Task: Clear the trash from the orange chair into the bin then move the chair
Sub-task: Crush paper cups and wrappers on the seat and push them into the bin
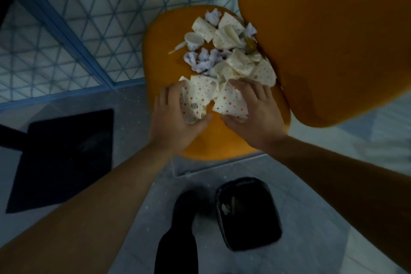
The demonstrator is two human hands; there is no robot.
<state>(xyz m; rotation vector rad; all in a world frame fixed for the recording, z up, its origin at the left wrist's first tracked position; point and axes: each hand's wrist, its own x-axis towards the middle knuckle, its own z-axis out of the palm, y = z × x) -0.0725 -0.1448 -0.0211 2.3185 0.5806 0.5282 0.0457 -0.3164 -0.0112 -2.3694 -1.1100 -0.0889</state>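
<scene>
Two dotted wrappers (213,98) btwn curled fingers (175,95).

Bare forearms (93,196); dark trouser leg (178,240)

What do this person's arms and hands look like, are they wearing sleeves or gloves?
Both arms are bare along all that shows; no sleeve is in view. The left hand and the right hand wear no gloves, and I see no rings, watch or bracelet at the wrists. The picture is somewhat soft, so small marks could be missed.

Dim room — pale grey floor (138,104), a blue triangle-patterned rug (89,6), a black mat (64,158) beside it.
</scene>
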